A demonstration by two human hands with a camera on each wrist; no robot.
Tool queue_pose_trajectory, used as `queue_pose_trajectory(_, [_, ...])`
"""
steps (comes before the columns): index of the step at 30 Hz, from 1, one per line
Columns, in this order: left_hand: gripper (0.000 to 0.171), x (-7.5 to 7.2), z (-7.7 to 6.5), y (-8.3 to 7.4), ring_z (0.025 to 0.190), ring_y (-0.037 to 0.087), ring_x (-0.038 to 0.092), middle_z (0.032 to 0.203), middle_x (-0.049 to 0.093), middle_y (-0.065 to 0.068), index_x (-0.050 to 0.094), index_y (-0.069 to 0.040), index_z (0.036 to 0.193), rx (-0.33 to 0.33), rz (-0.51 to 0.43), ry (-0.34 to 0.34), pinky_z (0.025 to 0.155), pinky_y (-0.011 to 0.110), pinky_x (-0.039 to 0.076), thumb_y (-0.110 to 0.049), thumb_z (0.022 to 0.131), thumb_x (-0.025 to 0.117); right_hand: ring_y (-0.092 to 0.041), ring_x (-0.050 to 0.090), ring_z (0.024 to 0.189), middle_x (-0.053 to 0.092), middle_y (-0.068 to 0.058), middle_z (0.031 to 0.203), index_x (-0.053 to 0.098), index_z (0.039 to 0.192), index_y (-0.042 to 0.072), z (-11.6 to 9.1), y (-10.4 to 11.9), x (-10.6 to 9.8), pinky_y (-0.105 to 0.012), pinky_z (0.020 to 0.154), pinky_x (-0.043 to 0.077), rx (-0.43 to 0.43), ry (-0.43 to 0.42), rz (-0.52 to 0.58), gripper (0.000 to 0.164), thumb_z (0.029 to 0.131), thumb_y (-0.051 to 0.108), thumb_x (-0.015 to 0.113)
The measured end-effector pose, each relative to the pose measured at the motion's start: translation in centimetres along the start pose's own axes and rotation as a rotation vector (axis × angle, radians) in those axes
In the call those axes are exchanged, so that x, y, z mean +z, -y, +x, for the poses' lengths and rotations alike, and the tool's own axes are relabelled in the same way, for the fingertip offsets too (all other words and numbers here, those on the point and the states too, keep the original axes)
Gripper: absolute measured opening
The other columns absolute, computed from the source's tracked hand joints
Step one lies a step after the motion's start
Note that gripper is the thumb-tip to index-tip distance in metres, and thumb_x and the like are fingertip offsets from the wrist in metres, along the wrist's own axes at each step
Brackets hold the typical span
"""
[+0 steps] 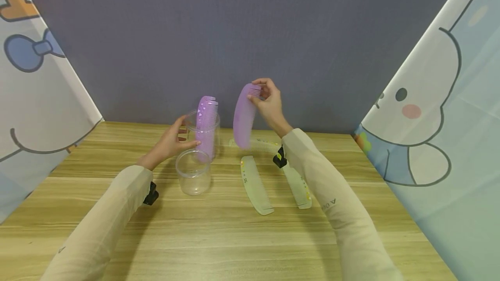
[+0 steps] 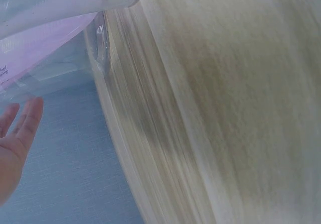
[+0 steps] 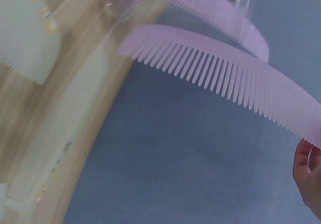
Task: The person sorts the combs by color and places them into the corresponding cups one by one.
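Note:
My right hand [image 1: 270, 104] pinches a purple comb [image 1: 244, 118] by its upper end, between thumb and fingers. The comb hangs nearly upright above the table, its teeth facing right. Left of it, a clear plastic cup [image 1: 217, 135] holds upright purple comb [image 1: 205, 120] pieces that overlap, so their number is hard to tell. My left hand [image 1: 172, 140] grips this cup from its left side, thumb in front and fingers behind. A second clear cup [image 1: 194, 181] stands nearer, with nothing visible inside. In the right wrist view, the pinched comb [image 3: 225, 68] spans the frame.
Three pale green combs lie on the wooden table [image 1: 203, 237]: a front comb [image 1: 255, 185], a right comb [image 1: 298, 187] partly under my sleeve, and a back comb [image 1: 255, 145]. A grey wall [image 1: 175, 47] rises behind; printed cloths [image 1: 433, 94] flank it.

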State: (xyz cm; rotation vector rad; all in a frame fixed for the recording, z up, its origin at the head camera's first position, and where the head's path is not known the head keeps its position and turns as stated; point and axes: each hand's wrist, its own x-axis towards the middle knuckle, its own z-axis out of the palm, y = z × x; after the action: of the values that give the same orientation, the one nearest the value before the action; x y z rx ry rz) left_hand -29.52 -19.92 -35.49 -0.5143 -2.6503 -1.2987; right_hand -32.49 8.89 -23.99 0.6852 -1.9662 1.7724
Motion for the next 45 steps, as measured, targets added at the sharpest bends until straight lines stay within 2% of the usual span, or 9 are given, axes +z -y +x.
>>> queue_pose_trajectory(15, [0.094,0.1,0.1,0.3,0.115,0.046,0.046,0.133,0.038,0.026,0.015,-0.003,0.144,0.042,-0.011,-0.021,0.089,0.054,0.049,-0.028,0.076,0.074,-0.018,0.06,0.085,0.06,-0.02,0.101,0.051,0.106,-0.008,1.4,4.0,2.0,-0.027,0.076,0.055,-0.108,-0.08,0.11,0.031,0.077,-0.013,0.063])
queue_pose_trajectory(25, [0.095,0.2,0.0,0.3,0.116,0.047,0.045,0.134,0.036,0.027,0.013,-0.002,0.144,0.034,-0.018,-0.014,0.09,0.054,0.048,-0.028,0.077,0.074,-0.016,0.059,0.081,0.059,-0.011,0.091,0.05,0.104,-0.01,2.7,5.9,3.4,-0.024,0.071,0.054,-0.142,-0.14,0.207,0.032,0.075,-0.017,0.062])
queue_pose_trajectory(29, [0.096,0.1,0.0,0.3,0.116,0.047,0.045,0.134,0.036,0.027,0.011,-0.002,0.145,0.026,-0.012,-0.007,0.09,0.054,0.047,-0.029,0.077,0.074,-0.016,0.059,0.081,0.059,-0.01,0.09,0.051,0.103,-0.009,3.0,6.1,4.2,-0.024,0.07,0.054,-0.135,-0.141,0.225,0.032,0.075,-0.018,0.062])
queue_pose_trajectory(34, [0.097,0.1,0.0,0.3,0.117,0.046,0.045,0.135,0.035,0.027,0.011,-0.003,0.145,0.022,-0.016,-0.001,0.09,0.054,0.047,-0.03,0.077,0.074,-0.016,0.058,0.079,0.059,-0.015,0.093,0.051,0.104,-0.01,3.0,5.9,5.5,-0.023,0.068,0.054,-0.131,-0.123,0.217,0.032,0.075,-0.017,0.063])
queue_pose_trajectory(45, [0.098,0.1,0.1,0.7,0.118,0.046,0.044,0.136,0.034,0.026,0.01,-0.002,0.145,0.015,-0.005,0.001,0.09,0.054,0.048,-0.034,0.077,0.073,-0.014,0.057,0.078,0.058,-0.024,0.099,0.052,0.104,-0.01,1.9,4.3,7.8,-0.022,0.065,0.053,-0.118,-0.056,0.177,0.032,0.075,-0.016,0.063])
